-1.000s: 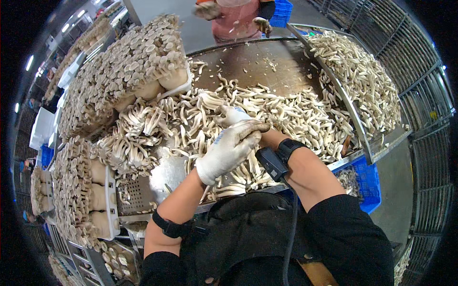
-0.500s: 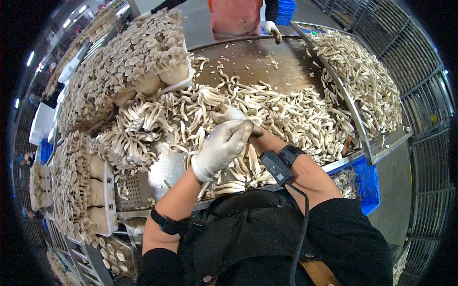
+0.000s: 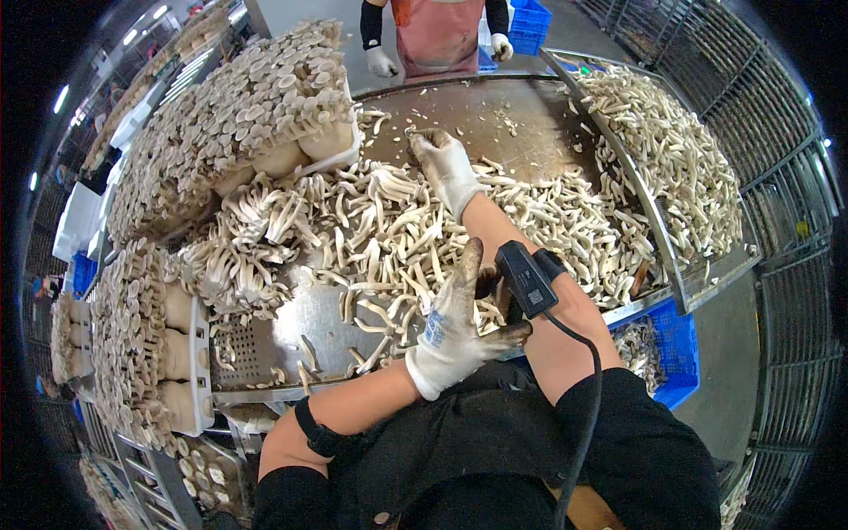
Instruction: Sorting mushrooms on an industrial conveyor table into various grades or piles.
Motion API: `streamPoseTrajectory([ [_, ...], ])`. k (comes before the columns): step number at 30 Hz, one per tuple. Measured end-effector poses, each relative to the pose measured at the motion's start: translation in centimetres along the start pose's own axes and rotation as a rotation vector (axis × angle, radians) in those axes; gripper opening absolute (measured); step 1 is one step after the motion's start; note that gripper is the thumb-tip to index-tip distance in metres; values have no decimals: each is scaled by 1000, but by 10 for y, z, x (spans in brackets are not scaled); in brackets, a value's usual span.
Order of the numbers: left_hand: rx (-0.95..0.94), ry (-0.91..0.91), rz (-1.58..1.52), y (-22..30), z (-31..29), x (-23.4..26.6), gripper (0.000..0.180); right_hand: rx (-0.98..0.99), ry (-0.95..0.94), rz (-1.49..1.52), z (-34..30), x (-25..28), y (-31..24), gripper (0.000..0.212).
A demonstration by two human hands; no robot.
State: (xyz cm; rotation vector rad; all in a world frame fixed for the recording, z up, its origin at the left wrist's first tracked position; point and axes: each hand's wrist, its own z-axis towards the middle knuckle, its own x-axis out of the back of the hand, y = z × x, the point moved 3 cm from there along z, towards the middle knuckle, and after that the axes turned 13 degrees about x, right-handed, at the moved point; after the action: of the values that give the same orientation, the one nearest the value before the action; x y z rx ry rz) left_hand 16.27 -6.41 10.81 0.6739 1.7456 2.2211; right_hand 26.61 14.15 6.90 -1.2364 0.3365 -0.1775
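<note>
My left hand, in a white glove with dirty fingertips, is open just in front of my body, fingers and thumb spread. Farther out over the table, my gloved right hand has its fingers drawn together at the tips. A small pale bit shows at those fingertips, too small to name. Loose long-stemmed mushrooms lie heaped under and around both hands. Left of them, mushroom clusters still joined at the base rest on the metal table.
Crates of capped mushrooms stand stacked at the left. Beyond a metal divider, more loose mushrooms fill the right side. A blue crate sits below the table's right edge. Across the table stands a person in a reddish apron and white gloves.
My hands were together over the heap. Now the right has reached away across the table and the left has drawn back and spread. Both of the other person's gloves now show.
</note>
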Motion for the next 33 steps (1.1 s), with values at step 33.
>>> streamPoseTrajectory([
  [33,253,-39,148,-5,14,5,93,42,109,0,28,14,6,21],
])
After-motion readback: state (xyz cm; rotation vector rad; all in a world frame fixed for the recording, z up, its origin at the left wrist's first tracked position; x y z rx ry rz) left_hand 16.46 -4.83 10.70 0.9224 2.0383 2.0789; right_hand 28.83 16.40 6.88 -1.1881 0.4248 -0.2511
